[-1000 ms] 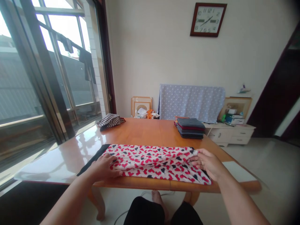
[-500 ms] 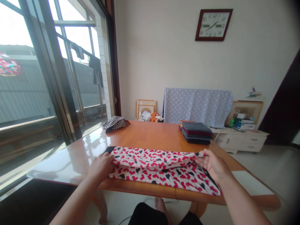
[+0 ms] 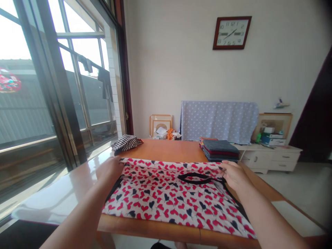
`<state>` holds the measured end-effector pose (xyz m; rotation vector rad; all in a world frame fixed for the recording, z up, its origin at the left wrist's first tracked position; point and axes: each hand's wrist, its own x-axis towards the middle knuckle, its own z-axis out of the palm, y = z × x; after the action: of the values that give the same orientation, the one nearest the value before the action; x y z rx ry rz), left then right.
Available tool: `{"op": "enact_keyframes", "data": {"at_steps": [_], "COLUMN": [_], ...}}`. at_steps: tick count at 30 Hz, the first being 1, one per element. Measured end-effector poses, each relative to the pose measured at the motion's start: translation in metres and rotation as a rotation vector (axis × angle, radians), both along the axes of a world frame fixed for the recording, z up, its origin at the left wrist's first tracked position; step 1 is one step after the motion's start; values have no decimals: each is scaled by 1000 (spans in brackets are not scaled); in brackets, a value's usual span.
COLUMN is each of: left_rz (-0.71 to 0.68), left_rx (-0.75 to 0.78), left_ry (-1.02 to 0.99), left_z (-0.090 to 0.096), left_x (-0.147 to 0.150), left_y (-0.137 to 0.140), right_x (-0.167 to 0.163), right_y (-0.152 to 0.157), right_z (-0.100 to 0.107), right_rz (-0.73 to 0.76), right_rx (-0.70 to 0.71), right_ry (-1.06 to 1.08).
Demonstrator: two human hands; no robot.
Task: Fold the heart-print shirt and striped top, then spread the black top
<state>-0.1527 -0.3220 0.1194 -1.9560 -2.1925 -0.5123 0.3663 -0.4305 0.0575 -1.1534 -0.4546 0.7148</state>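
Head view, single frame. One heart-print garment (image 3: 171, 197) lies spread on the wooden table (image 3: 166, 150), filling the lower centre of the frame; its near hem reaches the table's front edge. White cloth with red and dark hearts, black trim; one black neckline loop shows right of centre near the far edge.

Two hands in view, both the person's own. Left hand (image 3: 110, 169), left of centre, fingers closed over the far left corner of the garment, gripping the cloth. Right hand (image 3: 233, 174), right of centre, fingers curled on the far right corner, pinching the fabric just beside the neckline loop. Both forearms run in from the bottom edge.

Other items on the table, counted: one striped cloth (image 3: 126, 143), crumpled, at the far left corner; one stack of folded clothes (image 3: 220, 150), dark and red layers, at the far right, well apart from the garment.

Background: one wall clock (image 3: 231, 32), upper right; one dotted blue cloth (image 3: 219, 121) draped against the wall; one white drawer unit (image 3: 269, 157) at right; window (image 3: 52, 86) along the left.
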Motion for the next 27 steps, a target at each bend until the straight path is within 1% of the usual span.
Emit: {"op": "enact_keyframes", "data": {"at_steps": [2,5,9,13,17,21,24,27], "left_rz": [3,-5,-20,-18,-28,-104,-162,-216], "left_rx": [-5,17,17,12,15,33,33,25], "left_ry": [-12,-1,21,-3,-32,-12,37,77], "left_z": [7,10,9,6,-1,-15,-26,-36], "left_x": [7,15,21,30,39,38,30,18], "left_y": [14,34,65,98,120,125,119,107], "right_x": [5,12,19,23,25,25,24,23], "right_y": [15,36,60,81,95,97,91,81], "right_z": [-1,-5,-12,-17,-23,-34,-41,-44], "right_rz": [-12,-23,-36,-57,-85,-62,-41,-12], "right_rx": [-11,-21,-39,-45,-56,-70,-85,-101], "right_ry": [22,38,62,91,106,105,95,76]}}
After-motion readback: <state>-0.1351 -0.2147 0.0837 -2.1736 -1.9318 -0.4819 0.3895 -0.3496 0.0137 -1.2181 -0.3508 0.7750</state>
